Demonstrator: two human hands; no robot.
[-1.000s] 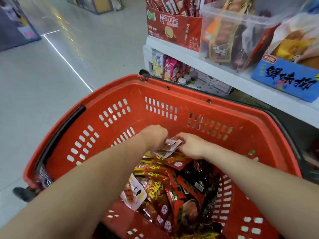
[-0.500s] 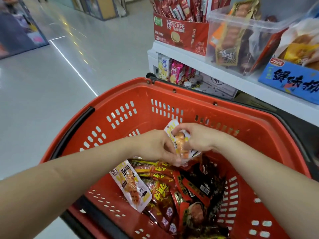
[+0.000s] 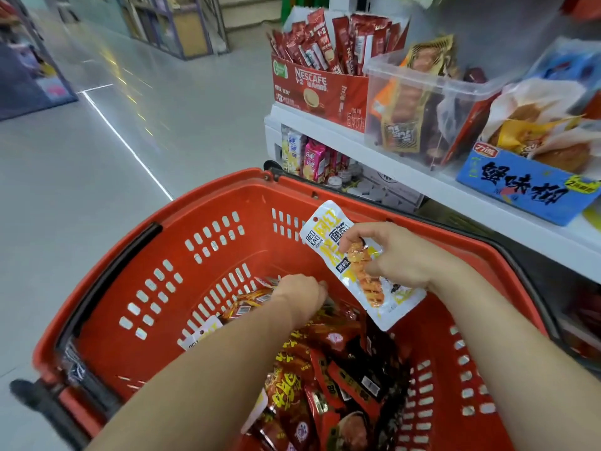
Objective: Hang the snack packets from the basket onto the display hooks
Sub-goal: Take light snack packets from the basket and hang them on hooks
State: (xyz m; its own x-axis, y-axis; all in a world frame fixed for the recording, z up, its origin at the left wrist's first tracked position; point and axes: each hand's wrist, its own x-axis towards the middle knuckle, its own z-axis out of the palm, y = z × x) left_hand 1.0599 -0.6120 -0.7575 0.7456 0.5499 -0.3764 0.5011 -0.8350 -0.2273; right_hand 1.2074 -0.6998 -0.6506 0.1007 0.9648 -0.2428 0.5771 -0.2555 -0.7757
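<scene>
Packet (image 3: 380,294) in R hand (image 3: 400,255), basket (image 3: 250,196) (prob. against shelf (image 3: 390,166))

Our left hand's (image 3: 300,292) fingertips vanish among packets (image 3: 247,304) by the basket's (image 3: 253,196) far wall. Our right hand (image 3: 400,255) covers part of the yellow packet (image 3: 325,236). The basket's near rim is cut off.

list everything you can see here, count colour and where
basket: one, red, centre, in front of the shelf
held packet: one, white and yellow, above the basket
loose packets: many, mostly red, yellow and black, piled in the basket
coffee box: one, red, upper shelf, left end
tub: one, clear, right of the coffee box
blue box: one, blue, upper shelf, right
drink cartons: several, pink and yellow, lower shelf
left hand: down in the pile
right hand: pinching the held packet
</scene>
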